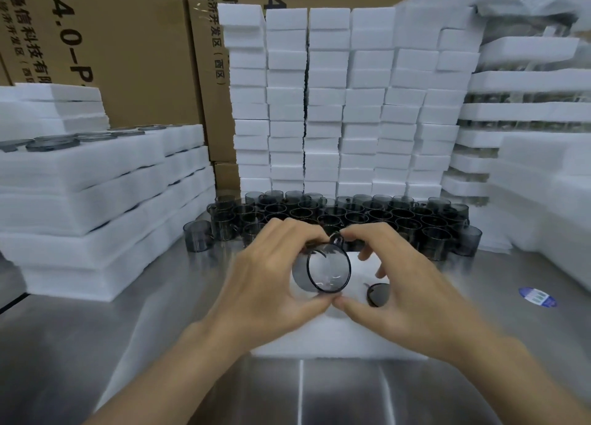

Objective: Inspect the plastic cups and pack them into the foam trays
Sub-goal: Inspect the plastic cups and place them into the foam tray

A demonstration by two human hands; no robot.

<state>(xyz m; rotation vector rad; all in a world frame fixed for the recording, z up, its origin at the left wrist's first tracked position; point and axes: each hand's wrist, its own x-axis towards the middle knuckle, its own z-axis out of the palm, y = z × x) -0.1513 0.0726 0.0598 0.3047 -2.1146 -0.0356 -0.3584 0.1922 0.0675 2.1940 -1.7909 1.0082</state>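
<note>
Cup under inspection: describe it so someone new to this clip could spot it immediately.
On the steel table, in front of the crowd of dark cups, both hands meet over a white foam tray. The left hand and right hand hold one smoky cup between them. Unlike the upright cups behind, it is lifted and tipped, a round end facing the camera.

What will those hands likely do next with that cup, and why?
Probably lower the cup into the foam tray beneath. Both the left hand and right hand grip it on its side, mouth toward the camera, as if inspecting, and another cup already sits in that tray.
</note>
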